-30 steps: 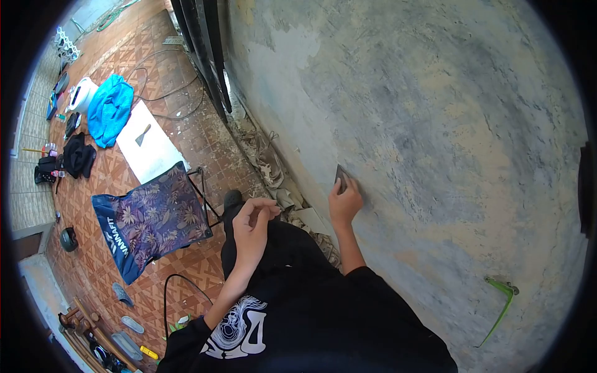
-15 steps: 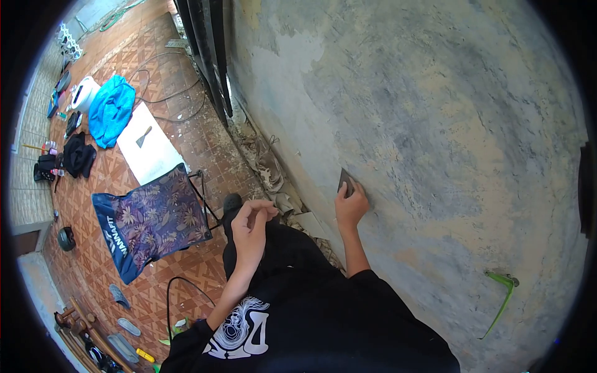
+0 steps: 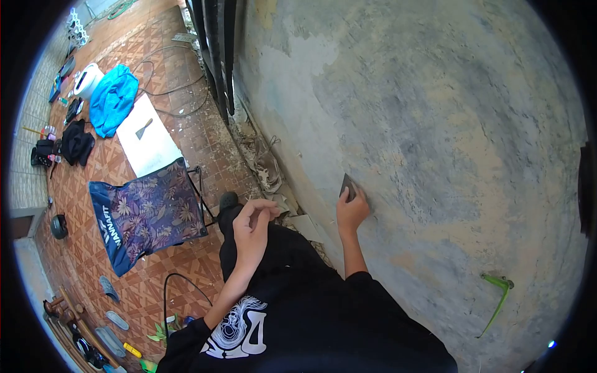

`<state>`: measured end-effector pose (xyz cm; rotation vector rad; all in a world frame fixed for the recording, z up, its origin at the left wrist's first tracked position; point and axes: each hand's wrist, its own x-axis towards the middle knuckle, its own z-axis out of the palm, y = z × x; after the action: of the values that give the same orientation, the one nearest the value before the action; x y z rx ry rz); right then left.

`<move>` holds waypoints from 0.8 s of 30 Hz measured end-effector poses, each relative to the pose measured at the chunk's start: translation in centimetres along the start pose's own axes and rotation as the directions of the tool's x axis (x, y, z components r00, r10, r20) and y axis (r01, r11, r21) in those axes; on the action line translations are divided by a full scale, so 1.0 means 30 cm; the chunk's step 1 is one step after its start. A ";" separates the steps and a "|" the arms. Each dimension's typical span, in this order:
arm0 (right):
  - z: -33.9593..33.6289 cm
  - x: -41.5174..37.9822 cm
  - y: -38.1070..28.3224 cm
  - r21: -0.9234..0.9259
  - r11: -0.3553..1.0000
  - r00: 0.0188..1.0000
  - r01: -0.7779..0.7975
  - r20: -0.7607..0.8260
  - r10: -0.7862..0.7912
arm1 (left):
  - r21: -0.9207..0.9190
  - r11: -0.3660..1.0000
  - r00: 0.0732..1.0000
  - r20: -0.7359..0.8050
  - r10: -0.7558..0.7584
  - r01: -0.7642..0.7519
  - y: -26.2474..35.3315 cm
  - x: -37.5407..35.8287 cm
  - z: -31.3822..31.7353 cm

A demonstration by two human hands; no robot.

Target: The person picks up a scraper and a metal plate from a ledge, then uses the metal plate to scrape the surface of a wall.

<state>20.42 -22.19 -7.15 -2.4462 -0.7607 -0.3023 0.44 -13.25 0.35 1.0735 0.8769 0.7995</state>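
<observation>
My right hand (image 3: 352, 210) is closed on a dark flat scraper (image 3: 346, 184), which lies against the patchy grey wall (image 3: 398, 155). My left hand (image 3: 252, 230) is raised over my dark trousers, its fingers curled together near the thumb; whether something small is between them I cannot make out. To the left of it stands a folding chair (image 3: 152, 211) with a leaf-patterned seat. Beyond the chair, a white board (image 3: 149, 149) on the tiled floor bears a putty knife (image 3: 144, 127).
A blue cloth (image 3: 113, 99) and a white container (image 3: 88, 81) are beside the board. Black metal bars (image 3: 214, 56) stand at the wall's far end, with debris (image 3: 266, 168) along its foot. A green strip (image 3: 497, 298) sticks out from the wall. Slippers (image 3: 117, 320) lie lower left.
The view has shifted slightly. The scraper and my right hand remain at the wall, a little lower in view. My left hand keeps its curled pose.
</observation>
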 end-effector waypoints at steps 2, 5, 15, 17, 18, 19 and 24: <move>0.021 0.017 -0.013 -0.039 0.999 0.999 0.024 0.023 -0.023 | -0.002 1.000 0.999 -0.031 -0.010 0.010 -0.012 -0.008 -0.001; 0.024 0.005 -0.012 -0.074 0.996 0.999 0.052 0.011 -0.052 | -0.019 1.000 1.000 -0.001 -0.025 0.025 -0.020 -0.011 0.002; 0.024 0.010 -0.013 -0.039 0.999 1.000 0.030 0.008 -0.030 | 0.005 1.000 1.000 0.005 -0.024 0.024 -0.013 -0.014 0.002; 0.011 0.007 -0.007 -0.016 0.999 0.999 0.036 -0.005 -0.036 | 0.002 1.000 1.000 -0.015 -0.020 0.020 -0.011 -0.008 -0.002; 0.006 0.008 -0.001 -0.002 0.999 0.999 0.042 -0.013 -0.042 | 0.018 1.000 0.999 -0.037 -0.022 0.022 -0.012 -0.006 -0.002; 0.018 0.013 -0.002 -0.007 0.999 0.999 0.048 -0.008 -0.048 | 0.033 0.999 0.998 -0.059 -0.028 0.030 -0.016 -0.010 0.001; 0.020 0.019 -0.016 -0.006 0.998 0.998 0.058 -0.028 -0.058 | 0.016 1.000 1.000 -0.007 0.000 0.000 -0.014 -0.013 0.001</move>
<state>20.64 -21.25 -7.23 -2.4226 -0.8203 -0.3608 0.35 -13.73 0.06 1.0859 0.8905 0.7976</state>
